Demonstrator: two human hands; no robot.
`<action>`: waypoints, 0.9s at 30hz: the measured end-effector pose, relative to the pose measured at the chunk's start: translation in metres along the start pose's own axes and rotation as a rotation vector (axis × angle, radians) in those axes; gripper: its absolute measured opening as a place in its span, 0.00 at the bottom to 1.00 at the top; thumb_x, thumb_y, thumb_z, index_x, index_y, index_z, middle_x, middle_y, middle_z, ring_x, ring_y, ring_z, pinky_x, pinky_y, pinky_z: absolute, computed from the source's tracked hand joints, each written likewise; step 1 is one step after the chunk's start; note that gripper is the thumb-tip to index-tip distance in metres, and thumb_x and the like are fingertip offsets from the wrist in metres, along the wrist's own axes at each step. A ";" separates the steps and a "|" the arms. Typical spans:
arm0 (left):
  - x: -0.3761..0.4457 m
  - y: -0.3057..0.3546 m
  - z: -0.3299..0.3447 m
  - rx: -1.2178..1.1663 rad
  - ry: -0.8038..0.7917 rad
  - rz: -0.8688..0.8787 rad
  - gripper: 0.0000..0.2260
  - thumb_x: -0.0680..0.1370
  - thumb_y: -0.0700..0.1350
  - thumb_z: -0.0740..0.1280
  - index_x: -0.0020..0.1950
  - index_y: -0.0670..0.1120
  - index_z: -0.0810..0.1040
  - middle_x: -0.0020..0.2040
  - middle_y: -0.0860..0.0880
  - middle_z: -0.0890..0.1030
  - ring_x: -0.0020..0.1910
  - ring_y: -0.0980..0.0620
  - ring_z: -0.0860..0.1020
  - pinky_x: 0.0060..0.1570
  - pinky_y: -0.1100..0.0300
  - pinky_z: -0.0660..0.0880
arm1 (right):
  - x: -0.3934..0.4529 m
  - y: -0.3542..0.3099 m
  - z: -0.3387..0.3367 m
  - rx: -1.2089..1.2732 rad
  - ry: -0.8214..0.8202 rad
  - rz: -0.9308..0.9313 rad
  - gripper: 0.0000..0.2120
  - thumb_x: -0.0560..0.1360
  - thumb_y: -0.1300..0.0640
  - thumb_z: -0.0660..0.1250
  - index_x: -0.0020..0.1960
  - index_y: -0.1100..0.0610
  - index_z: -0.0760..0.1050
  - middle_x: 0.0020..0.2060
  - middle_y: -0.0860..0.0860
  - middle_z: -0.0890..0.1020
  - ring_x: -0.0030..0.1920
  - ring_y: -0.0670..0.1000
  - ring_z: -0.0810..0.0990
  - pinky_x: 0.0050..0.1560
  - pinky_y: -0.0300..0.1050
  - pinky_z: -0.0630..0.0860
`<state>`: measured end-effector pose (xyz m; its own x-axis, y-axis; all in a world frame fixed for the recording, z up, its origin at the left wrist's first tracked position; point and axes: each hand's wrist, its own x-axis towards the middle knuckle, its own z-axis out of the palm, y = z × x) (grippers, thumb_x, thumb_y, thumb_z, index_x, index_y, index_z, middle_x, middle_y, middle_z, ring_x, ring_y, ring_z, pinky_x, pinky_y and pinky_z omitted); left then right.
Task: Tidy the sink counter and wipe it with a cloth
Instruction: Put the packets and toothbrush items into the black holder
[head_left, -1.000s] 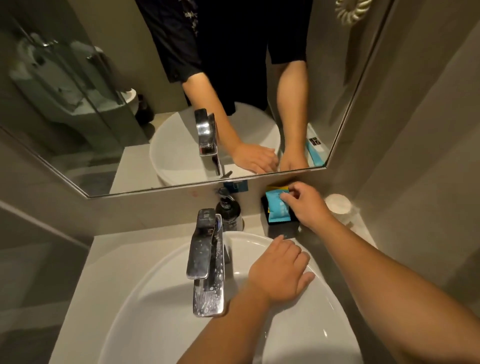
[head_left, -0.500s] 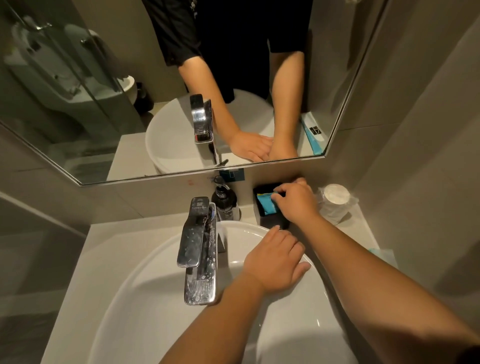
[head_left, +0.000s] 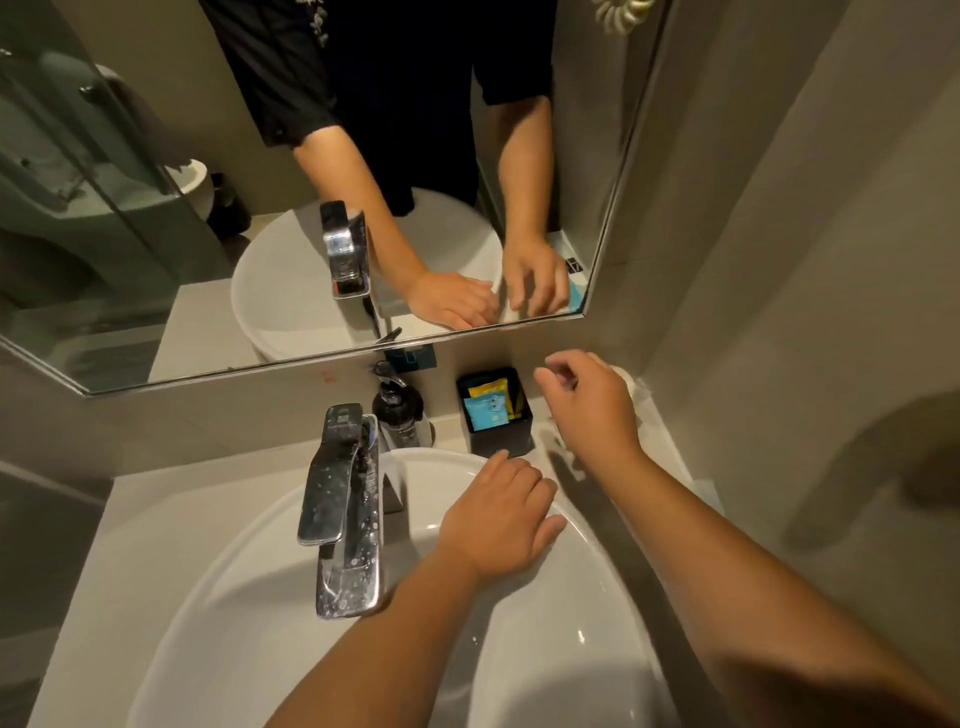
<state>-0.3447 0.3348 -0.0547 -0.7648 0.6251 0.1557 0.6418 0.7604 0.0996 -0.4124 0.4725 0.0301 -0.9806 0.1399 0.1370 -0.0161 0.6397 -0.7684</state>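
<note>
A black box (head_left: 498, 434) stands on the pale counter (head_left: 156, 519) against the back wall, with a blue sachet (head_left: 484, 410) and a yellow sachet (head_left: 488, 388) upright inside. My right hand (head_left: 592, 402) hovers just right of the box, fingers loosely curled and apart, holding nothing. It covers most of a white wrapped item (head_left: 631, 382) in the back right corner. My left hand (head_left: 501, 517) lies flat, palm down, on the back rim of the white basin (head_left: 244, 613).
A chrome tap (head_left: 340, 509) rises over the basin's back edge. A dark pump bottle (head_left: 400, 413) stands behind it beside the box. The mirror (head_left: 156, 208) hangs over the counter, and a grey wall closes the right side.
My right hand has let go of the blue sachet in the black box and moved right, over the white wrapped item. My left hand has stayed on the basin rim.
</note>
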 end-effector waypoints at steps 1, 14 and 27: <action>0.000 -0.001 0.001 0.002 0.003 -0.003 0.19 0.81 0.57 0.54 0.58 0.46 0.76 0.52 0.47 0.78 0.55 0.46 0.72 0.67 0.51 0.58 | -0.018 0.009 -0.019 -0.020 0.042 0.024 0.07 0.76 0.53 0.65 0.49 0.53 0.80 0.44 0.48 0.80 0.43 0.49 0.77 0.42 0.44 0.73; 0.003 0.003 -0.003 -0.015 -0.001 0.004 0.20 0.80 0.56 0.53 0.55 0.43 0.77 0.49 0.45 0.79 0.50 0.44 0.74 0.59 0.49 0.66 | -0.163 0.125 -0.082 -0.935 -0.285 0.451 0.15 0.77 0.54 0.65 0.61 0.56 0.69 0.56 0.53 0.74 0.46 0.53 0.82 0.39 0.47 0.79; -0.001 0.007 -0.008 -0.024 -0.034 -0.051 0.21 0.81 0.57 0.51 0.59 0.46 0.76 0.53 0.47 0.79 0.53 0.47 0.73 0.60 0.51 0.67 | -0.166 0.132 -0.081 -0.705 -0.105 0.430 0.17 0.74 0.51 0.70 0.56 0.56 0.66 0.51 0.57 0.78 0.43 0.59 0.83 0.38 0.55 0.83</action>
<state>-0.3394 0.3380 -0.0465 -0.7980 0.5913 0.1168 0.6025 0.7873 0.1305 -0.2363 0.5944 -0.0433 -0.8870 0.4313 -0.1649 0.4559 0.8748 -0.1643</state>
